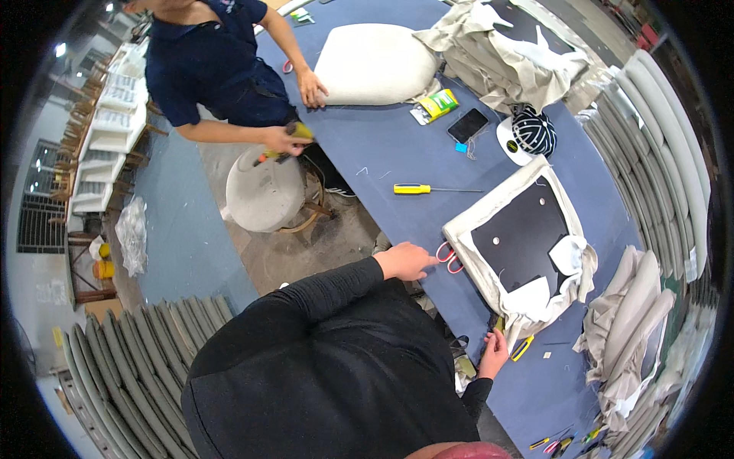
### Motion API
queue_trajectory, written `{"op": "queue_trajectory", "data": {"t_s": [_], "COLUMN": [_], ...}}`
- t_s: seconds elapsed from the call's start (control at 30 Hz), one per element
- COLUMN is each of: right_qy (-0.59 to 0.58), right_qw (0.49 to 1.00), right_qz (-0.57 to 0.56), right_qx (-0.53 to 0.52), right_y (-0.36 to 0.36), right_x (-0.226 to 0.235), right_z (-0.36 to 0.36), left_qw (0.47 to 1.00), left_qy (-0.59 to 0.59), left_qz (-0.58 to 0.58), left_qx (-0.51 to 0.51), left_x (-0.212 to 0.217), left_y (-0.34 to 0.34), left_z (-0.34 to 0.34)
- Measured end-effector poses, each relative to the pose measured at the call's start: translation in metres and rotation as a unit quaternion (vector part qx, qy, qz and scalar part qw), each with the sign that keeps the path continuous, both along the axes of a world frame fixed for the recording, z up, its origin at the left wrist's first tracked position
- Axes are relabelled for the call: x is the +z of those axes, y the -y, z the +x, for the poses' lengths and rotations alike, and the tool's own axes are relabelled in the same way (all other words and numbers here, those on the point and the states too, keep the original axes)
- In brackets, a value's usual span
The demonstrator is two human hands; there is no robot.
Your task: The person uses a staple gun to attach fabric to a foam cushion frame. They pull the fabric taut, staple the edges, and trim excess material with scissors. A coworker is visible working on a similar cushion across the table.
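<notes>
My left hand (409, 262) is at the near-left edge of the blue-grey table. Its index finger stretches out to the red-handled scissors (449, 258), whose blades are hidden under a seat panel. That panel (514, 229) lies black side up, beige fabric folded round its rim, with white cloth flaps at its near corner. Close by that corner, my right hand (495, 353) has its fingers closed near a small dark and yellowish thing, too hidden to name. Just right of this hand lies a yellow-handled tool (522, 349).
A yellow screwdriver (413, 189), phone (468, 125), cap (527, 134) and padded cream cushion (376, 65) are on the table. Beige fabric (623, 329) is heaped at right. Across the corner a person (214, 69) holds a yellow-black tool (298, 131) over a round stool (264, 191).
</notes>
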State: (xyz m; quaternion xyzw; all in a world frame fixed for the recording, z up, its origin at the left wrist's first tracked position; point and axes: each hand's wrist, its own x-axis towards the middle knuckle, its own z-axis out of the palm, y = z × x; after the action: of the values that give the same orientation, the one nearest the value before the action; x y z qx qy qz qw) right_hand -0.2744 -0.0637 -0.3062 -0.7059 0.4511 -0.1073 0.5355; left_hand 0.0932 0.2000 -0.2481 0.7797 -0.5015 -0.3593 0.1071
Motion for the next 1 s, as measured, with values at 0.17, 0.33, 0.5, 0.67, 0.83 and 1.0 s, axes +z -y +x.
{"op": "queue_trajectory", "data": {"t_s": [0.17, 0.33, 0.5, 0.67, 0.83, 1.0], "right_qy": [-0.018, 0.070, -0.024, 0.039, 0.037, 0.107], "right_qw": [0.997, 0.984, 0.964, 0.940, 0.913, 0.901], "right_qz": [-0.026, -0.009, -0.083, -0.146, -0.265, -0.186], "right_qx": [0.069, -0.163, -0.251, -0.306, -0.308, -0.376], "right_y": [0.018, 0.036, 0.042, 0.061, 0.113, 0.190], "right_x": [-0.009, -0.035, -0.030, -0.001, 0.042, 0.071], "right_z": [0.027, 0.038, 0.064, 0.070, 0.072, 0.122], "left_qw": [0.999, 0.998, 0.996, 0.993, 0.978, 0.969], "left_qy": [-0.039, -0.058, -0.028, -0.056, -0.105, -0.141], "left_qz": [0.014, -0.007, -0.022, -0.030, -0.149, -0.154], "left_qx": [0.016, 0.036, 0.083, 0.100, 0.101, 0.135], "left_x": [-0.003, -0.012, -0.013, -0.018, -0.012, 0.003], "left_y": [-0.034, -0.037, -0.049, -0.045, 0.002, 0.076], "left_z": [-0.010, 0.019, 0.053, 0.081, 0.099, 0.113]}}
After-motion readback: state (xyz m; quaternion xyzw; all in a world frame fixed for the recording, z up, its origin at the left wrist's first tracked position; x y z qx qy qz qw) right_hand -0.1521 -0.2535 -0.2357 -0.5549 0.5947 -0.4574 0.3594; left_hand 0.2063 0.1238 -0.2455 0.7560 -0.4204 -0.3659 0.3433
